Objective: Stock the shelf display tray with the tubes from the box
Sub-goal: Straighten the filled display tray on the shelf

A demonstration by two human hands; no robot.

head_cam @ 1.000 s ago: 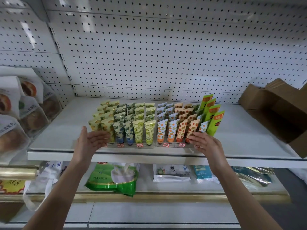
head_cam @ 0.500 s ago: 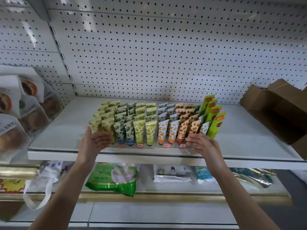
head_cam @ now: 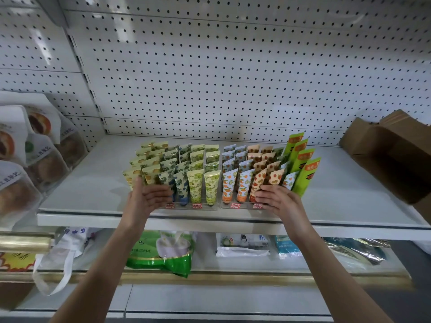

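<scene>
Display tray (head_cam: 210, 206) looks fully stocked, with both hands at its front corners.

Rows of tubes (head_cam: 198, 176) stand upright from the front edge to the back, and no empty slot shows, so the stocking seems done or nearly so; what may remain is squaring the tray, though the cardboard box (head_cam: 391, 157) at the tray's 3 o'clock hides its contents. The left hand (head_cam: 149, 199) is at the tray's 7 o'clock corner, palm inward, fingers relaxed and holding nothing. The right hand (head_cam: 279, 201) is at the 5 o'clock corner, fingers spread loosely against the front tubes. The tray sits near the shelf (head_cam: 93, 192) lip at 6 o'clock, so there is little margin forward. Bare shelf lies at 9, 12 and 3 o'clock, before the pegboard (head_cam: 210, 78).
</scene>
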